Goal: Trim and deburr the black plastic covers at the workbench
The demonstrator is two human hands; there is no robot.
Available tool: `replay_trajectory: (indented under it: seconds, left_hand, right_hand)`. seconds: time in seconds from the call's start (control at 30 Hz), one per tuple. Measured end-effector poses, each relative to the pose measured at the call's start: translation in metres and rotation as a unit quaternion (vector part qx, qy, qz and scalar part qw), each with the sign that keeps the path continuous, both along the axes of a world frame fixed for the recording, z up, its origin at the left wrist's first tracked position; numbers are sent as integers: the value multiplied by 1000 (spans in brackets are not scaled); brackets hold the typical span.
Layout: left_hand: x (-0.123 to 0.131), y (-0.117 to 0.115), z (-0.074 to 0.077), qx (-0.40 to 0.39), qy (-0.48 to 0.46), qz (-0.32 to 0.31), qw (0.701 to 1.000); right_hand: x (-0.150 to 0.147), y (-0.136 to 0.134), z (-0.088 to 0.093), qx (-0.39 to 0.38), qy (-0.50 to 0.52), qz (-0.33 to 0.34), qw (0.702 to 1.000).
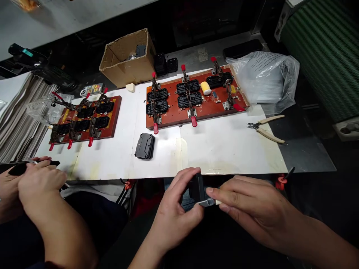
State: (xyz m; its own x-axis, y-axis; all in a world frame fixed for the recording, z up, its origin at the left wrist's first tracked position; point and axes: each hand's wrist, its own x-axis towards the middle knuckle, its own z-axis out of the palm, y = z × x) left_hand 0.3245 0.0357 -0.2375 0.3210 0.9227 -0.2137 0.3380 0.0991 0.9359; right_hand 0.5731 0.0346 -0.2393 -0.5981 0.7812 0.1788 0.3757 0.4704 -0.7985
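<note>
My left hand (176,205) is closed around a small black plastic part (196,186), held just below the near edge of the white table (224,145). My right hand (246,203) pinches a thin metal blade tool (208,202) against the lower edge of that part. A short stack of similar black parts (145,145) lies on the table ahead of my left hand. Beyond it sits a red-brown clamp fixture (196,97) holding several black parts under red-handled toggle clamps, with a small yellow-white roll (205,88) on it.
A second clamp fixture (84,119) lies at the left. A co-worker's hands (30,183) work at the near left edge. A cardboard box (127,59), a clear plastic bag (263,76) and beige-handled cutters (267,129) stand around the fixtures.
</note>
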Motion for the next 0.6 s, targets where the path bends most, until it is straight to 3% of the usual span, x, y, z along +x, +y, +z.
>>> replay_trajectory:
  seconds: [0.37,0.5,0.6]
  left_hand:
    - [2,2,0,16,3,-29,999]
    - [4,-2,2,-23,-13,-69,997]
    - [5,-5,3,-48,-23,-83,995]
  right_hand:
    - [5,0,-6,5,-12,-15,1000]
    - [11,17,-16,-4,-67,-125,990]
    - [15,29,-22,-62,-93,-210,971]
